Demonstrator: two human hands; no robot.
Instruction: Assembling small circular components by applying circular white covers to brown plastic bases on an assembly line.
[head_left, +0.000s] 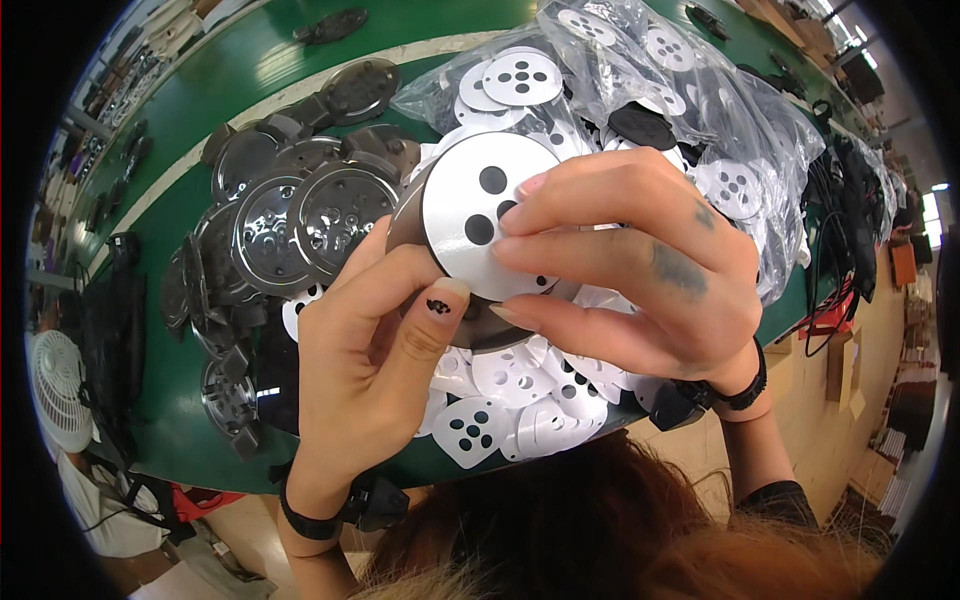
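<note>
In front of me, my left hand (pixel 365 350) is closed around the left edge of a dark round plastic cover (pixel 403 222), its thumb at the lower rim. Over the cover's face lies a white round disc with black dots (pixel 450 200), slightly off to one side, so the dark rim shows at the left and below. My right hand (pixel 650 250) grips this disc: two fingertips rest on its white face and the thumb is at its lower edge. The fingers hide the disc's right part. Whether the disc is stuck to the cover I cannot tell.
Dark round covers (pixel 345 215) are heaped at the left on the green table (pixel 240 85). White dotted discs (pixel 468 428) lie under and around my hands. More discs spill from a clear plastic bag (pixel 770 130) at the far right. A white fan (pixel 60 385) stands beyond the left edge.
</note>
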